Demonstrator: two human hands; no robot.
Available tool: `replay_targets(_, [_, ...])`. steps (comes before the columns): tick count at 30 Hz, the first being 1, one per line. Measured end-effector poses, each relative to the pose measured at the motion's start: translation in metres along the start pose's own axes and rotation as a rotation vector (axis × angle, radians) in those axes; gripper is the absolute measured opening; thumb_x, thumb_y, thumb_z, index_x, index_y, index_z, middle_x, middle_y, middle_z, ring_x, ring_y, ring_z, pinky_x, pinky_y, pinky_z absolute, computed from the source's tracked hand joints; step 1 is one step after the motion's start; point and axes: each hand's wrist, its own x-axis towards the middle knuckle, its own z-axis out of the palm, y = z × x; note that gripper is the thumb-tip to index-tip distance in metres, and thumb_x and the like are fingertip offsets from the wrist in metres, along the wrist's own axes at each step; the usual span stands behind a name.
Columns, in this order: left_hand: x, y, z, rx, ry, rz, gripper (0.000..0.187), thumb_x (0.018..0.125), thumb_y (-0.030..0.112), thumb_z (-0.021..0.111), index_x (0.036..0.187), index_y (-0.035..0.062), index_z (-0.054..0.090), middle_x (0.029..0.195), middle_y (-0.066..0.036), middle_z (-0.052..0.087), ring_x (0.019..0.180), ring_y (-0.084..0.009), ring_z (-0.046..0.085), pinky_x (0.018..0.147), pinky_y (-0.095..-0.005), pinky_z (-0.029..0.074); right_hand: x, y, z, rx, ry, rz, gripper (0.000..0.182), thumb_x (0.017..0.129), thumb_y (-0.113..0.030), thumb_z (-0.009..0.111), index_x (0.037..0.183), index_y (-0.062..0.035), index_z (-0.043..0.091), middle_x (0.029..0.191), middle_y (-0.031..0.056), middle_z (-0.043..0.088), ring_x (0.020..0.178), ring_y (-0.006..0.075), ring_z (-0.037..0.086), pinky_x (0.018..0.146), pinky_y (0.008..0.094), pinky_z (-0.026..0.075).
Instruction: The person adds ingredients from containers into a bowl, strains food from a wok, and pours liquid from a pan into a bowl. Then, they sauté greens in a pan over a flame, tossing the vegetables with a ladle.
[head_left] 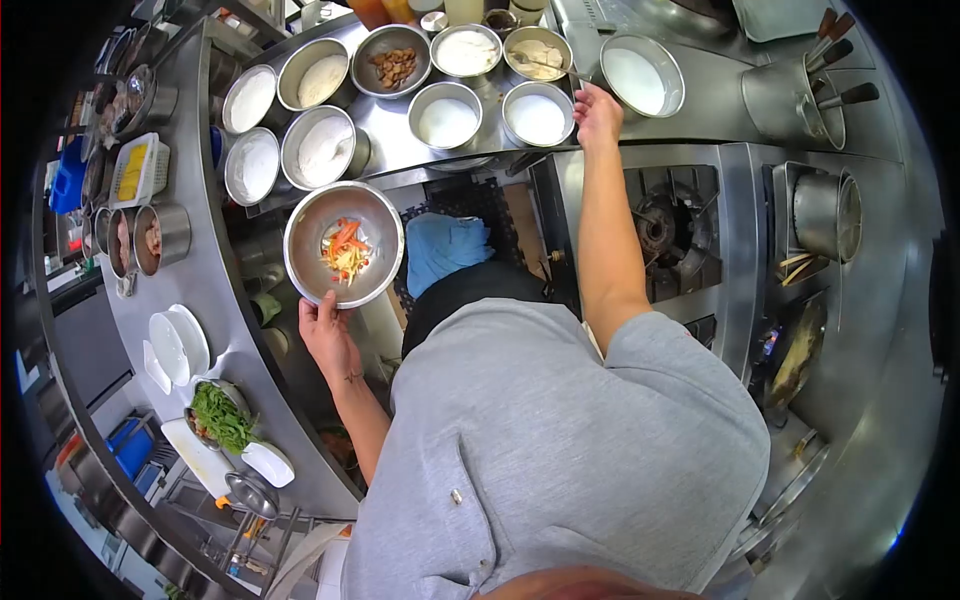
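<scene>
My left hand (328, 335) grips the near rim of a steel mixing bowl (302, 270), thumb at the edge. Inside it lie thin red and pale yellow strips (346, 250) that look like cut vegetables. The bowl is held off the counter, to the left of my body. Stretched out ahead, my right hand (597, 115) has its fingers closed on the handle end of a metal spoon (573, 73). The spoon's other end rests in a round tin of pale yellow paste (538, 58). A tin of white powder (537, 115) stands just left of that hand.
More tins of white powder (318, 148) and a bowl of brown pieces (395, 68) line the steel counter. A gas burner (660, 222) and a pot (822, 212) are on the right. White bowls (180, 345) and leafy greens (222, 416) stand on the left counter.
</scene>
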Motion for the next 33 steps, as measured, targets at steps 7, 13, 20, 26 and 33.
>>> replay_targets(7, [0.0,0.006,0.012,0.002,-0.042,0.01,0.008,0.091,0.006,0.056,0.098,0.003,0.053,0.092,-0.004,0.06,0.078,-0.0097,0.059,0.068,-0.0262,0.049,0.003,0.005,0.031,-0.121,-0.106,-0.085,0.029,0.082,-0.011,0.064,0.109,-0.0018,0.057,0.072,0.0077,0.063,0.049,0.0112,0.051,0.043,0.0236,0.041])
replay_targets(13, [-0.007,0.005,0.004,0.019,0.018,-0.007,0.007,0.091,0.006,0.056,0.097,0.0029,0.053,0.091,-0.004,0.06,0.077,-0.0094,0.058,0.068,-0.0248,0.048,-0.056,-0.028,0.044,-1.287,0.267,-0.476,0.036,0.084,-0.025,0.057,0.11,-0.001,0.059,0.098,0.023,0.065,0.093,0.0416,0.062,0.079,0.0512,0.049])
replay_targets(20, [-0.015,0.004,-0.006,0.001,0.1,-0.008,0.004,0.091,0.004,0.054,0.095,0.0032,0.052,0.09,-0.004,0.059,0.076,-0.0097,0.057,0.066,-0.0252,0.048,-0.002,-0.02,0.098,-1.015,-0.141,-0.879,0.028,0.082,-0.023,0.061,0.101,-0.0016,0.064,0.087,0.0208,0.067,0.085,0.0394,0.064,0.078,0.0482,0.049])
replay_targets(26, [-0.022,0.004,-0.011,-0.024,0.137,0.011,0.004,0.091,0.003,0.054,0.094,0.0032,0.052,0.091,-0.004,0.059,0.078,-0.0105,0.058,0.068,-0.0255,0.049,0.06,0.001,0.154,-1.181,-0.277,-1.052,0.02,0.087,-0.02,0.057,0.091,-0.0012,0.064,0.083,0.0223,0.066,0.084,0.0398,0.063,0.076,0.0479,0.049])
replay_targets(33, [-0.031,-0.007,-0.013,-0.035,0.186,-0.023,0.007,0.09,0.004,0.055,0.097,0.0028,0.053,0.095,-0.006,0.06,0.081,-0.0115,0.06,0.072,-0.0281,0.05,0.024,-0.016,0.153,-1.812,-0.694,-1.434,0.012,0.083,-0.009,0.05,0.086,-0.0014,0.059,0.092,0.0205,0.066,0.076,0.0335,0.068,0.063,0.0443,0.056])
